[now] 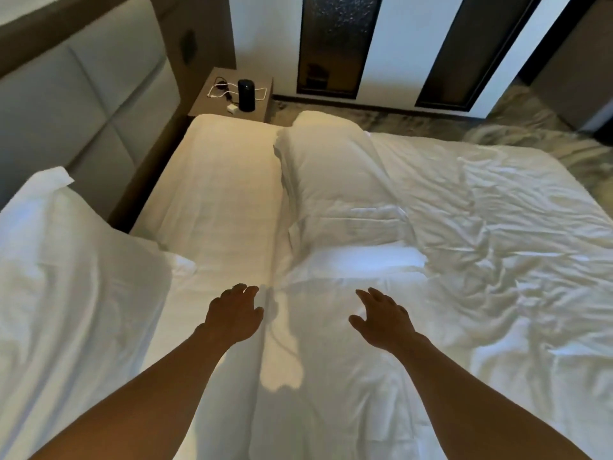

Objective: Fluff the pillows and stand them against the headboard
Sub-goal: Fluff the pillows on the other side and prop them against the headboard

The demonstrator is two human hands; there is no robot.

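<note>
Above the near middle of the bed (497, 227), the left hand (234, 315) and right hand (384, 318) hover empty with fingers spread, while one pillow (76, 277) leans against the headboard (83, 104) at left and another pillow (331, 180) lies flat beyond them.

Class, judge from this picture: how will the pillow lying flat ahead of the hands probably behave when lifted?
The pillow looks soft and creased, so it will probably sag when lifted. It seems plump, likely light for its size. Its loose cover may slide in the grip.
</note>
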